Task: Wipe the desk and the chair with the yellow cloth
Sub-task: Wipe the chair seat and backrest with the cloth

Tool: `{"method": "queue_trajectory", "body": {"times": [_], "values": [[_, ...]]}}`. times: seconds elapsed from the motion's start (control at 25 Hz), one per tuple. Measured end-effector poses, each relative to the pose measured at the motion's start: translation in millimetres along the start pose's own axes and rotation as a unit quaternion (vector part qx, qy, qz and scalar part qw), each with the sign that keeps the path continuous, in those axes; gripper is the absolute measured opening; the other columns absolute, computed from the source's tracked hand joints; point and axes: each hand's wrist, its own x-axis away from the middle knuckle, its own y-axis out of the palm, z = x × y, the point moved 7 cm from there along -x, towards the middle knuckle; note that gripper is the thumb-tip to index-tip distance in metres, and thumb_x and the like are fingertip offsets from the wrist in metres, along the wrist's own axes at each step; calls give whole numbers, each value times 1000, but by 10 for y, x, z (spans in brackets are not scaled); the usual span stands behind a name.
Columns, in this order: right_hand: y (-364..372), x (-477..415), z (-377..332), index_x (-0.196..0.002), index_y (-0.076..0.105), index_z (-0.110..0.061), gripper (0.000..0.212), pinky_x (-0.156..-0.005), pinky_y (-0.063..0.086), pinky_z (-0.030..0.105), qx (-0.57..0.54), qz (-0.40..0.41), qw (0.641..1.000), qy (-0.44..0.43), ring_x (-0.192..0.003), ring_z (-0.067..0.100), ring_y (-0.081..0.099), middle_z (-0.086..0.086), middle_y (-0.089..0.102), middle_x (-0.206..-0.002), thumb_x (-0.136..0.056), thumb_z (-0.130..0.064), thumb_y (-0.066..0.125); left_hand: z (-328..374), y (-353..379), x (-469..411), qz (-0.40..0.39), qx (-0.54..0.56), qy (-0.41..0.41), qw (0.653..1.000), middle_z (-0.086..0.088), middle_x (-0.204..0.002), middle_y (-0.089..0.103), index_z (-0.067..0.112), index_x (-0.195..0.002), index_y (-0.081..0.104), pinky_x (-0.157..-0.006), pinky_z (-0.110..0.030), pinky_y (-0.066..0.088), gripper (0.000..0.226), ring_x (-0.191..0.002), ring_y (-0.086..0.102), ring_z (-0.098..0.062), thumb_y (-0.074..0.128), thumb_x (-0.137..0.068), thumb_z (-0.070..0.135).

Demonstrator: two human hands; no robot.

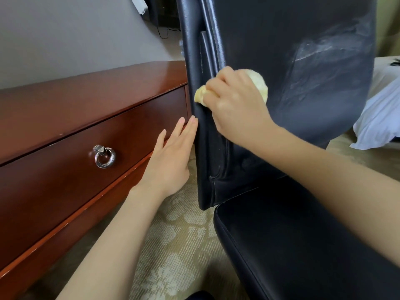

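A plain grey wall [71, 33] fills the upper left of the frame, lit evenly. At the top, left of centre, a white strip [138, 4] hangs slantwise on it, beside a dark object with a thin black cable [164, 32] trailing below. Along the bottom centre runs a beige carpet [173, 245] with a pale floral pattern. At the right edge lies rumpled white bedding [381, 118], with a yellow-green surface [387, 27] above it.

yellow cloth [258, 83], black chair [281, 50], red-brown desk [65, 118], beige floral-patterned carpet [177, 245], white pillow [381, 118].
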Motion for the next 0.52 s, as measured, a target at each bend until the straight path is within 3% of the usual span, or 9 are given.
{"method": "queue_trajectory", "body": {"times": [0.12, 0.28, 0.52], "values": [[147, 200, -208, -78, 66, -11, 23, -68, 43, 34, 28, -35, 998, -55, -80, 24, 54, 2, 60, -76, -79, -3, 45, -15, 36, 7, -1, -2, 1, 1000, 5, -161, -3, 19, -151, -10, -117, -37, -4, 96, -145, -12, -10, 41, -78, -15], [343, 433, -414, -78, 68, -17, 8, -71, 45, 30, 49, -80, 989, -116, -80, 18, 55, -2, 62, -77, -76, -15, 60, -50, 69, 34, -10, -4, 1, 1000, 5, -160, -4, 19, -151, -10, -117, -36, -4, 93, -144, -14, -8, 41, -81, -14], [598, 827, -686, -82, 70, -23, 11, -76, 47, 26, 46, -154, 970, -180, -84, 14, 57, -7, 64, -84, -71, -22, 72, 27, -30, -22, 8, 1, 15, 1000, 6, -159, -13, 20, -150, -15, -120, -38, -2, 92, -142, -18, -5, 45, -86, -8]]}}
